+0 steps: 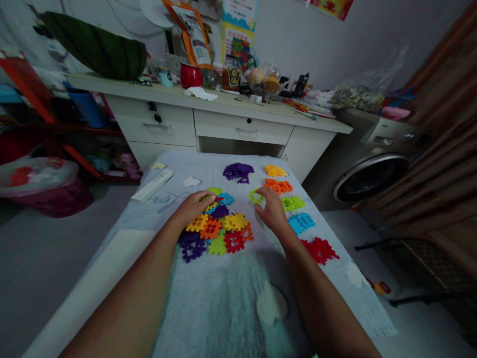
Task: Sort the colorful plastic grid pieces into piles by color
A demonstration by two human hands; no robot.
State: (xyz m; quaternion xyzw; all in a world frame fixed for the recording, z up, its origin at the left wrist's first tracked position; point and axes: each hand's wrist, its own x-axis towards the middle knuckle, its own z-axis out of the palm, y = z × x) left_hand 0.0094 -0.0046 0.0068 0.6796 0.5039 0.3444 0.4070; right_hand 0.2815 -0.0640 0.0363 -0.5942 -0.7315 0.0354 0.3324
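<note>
Bright interlocking plastic pieces with notched edges lie in a mixed pile (211,228) at the middle of the cloth-covered table (231,288). My left hand (196,206) rests against the pile's far left side, thumb and fingers apart; its fingertips touch pieces there, next to a small red one. Between the thumb and fingers of my right hand (274,209) is a lime green ring-shaped piece (255,196), just right of the pile. Sorted by colour, there are purple pieces (238,172), yellow pieces (275,171), orange pieces (278,186), green pieces (293,203), blue pieces (301,223) and red pieces (320,250).
A long white box (152,186) lies at the table's left edge. Beyond stands a white desk (167,119) bearing a cut watermelon (97,47), a jar (231,74) and clutter. A washing machine (368,159) is at right, a lined bin (48,191) at left.
</note>
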